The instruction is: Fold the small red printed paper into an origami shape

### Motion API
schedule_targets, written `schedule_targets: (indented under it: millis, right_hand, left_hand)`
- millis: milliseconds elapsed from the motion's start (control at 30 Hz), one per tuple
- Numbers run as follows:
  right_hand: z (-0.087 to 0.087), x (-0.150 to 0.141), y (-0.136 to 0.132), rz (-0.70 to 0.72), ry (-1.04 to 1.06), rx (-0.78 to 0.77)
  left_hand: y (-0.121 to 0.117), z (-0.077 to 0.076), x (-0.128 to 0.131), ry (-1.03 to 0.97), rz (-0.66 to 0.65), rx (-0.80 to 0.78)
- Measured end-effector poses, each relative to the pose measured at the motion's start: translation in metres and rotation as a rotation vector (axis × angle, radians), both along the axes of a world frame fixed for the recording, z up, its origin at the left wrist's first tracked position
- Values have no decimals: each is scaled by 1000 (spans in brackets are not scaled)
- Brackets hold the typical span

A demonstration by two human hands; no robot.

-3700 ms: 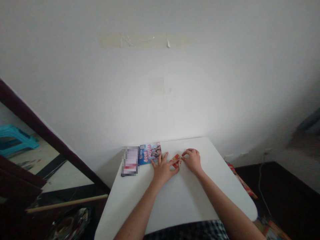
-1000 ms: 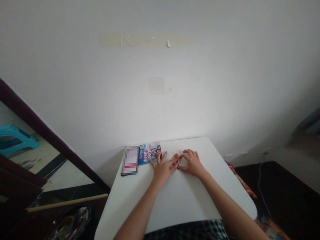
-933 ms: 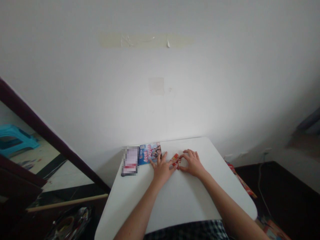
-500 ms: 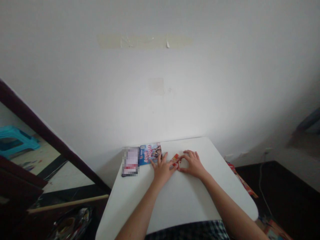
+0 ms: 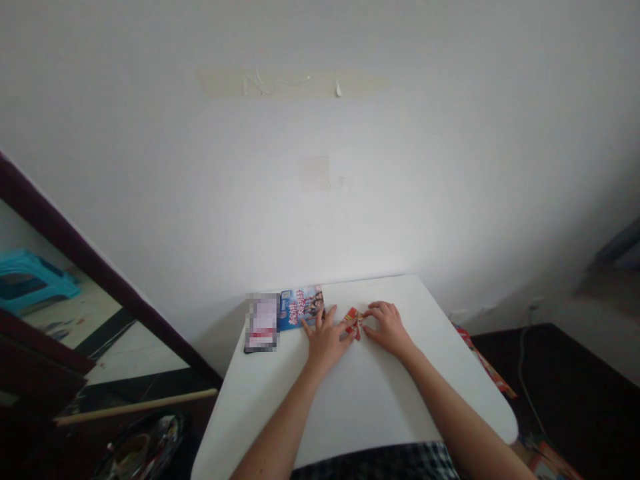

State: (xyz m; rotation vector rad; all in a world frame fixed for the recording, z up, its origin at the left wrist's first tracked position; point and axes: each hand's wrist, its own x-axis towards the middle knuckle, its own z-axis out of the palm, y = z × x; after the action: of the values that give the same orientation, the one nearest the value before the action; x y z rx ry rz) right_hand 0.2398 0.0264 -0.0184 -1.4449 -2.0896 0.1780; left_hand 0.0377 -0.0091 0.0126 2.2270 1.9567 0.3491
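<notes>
A small piece of folded paper, red with yellow and pale parts, lies on the white table between my hands. My left hand rests palm down, its thumb and index finger holding the paper's left side while the other fingers spread towards a blue printed leaflet. At the paper's right end, my right hand has its thumb and index finger curved around the edge, gripping it. Fingers cover part of the paper, so its full shape is hard to make out.
Left of the leaflet lies a dark-edged phone with a blurred screen. The white table stands against a wall with old tape marks. A blue stool shows at the far left, and a bag of clutter is below.
My right thumb and index finger have shifted slightly, showing more of the folded paper between the hands. My left hand stays nearly where it was, and the leaflet and phone have not moved.
</notes>
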Motion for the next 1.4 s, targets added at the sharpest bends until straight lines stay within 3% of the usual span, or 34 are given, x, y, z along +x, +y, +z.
schedule_targets:
  millis: [667,1400]
  right_hand:
    - [3,-6,0,-59,-54,35]
    - [13,-22,12,-230,-123,22]
  left_hand:
    - [4,-1,0,-19,4,13]
    - [9,-10,-1,-74,-3,53]
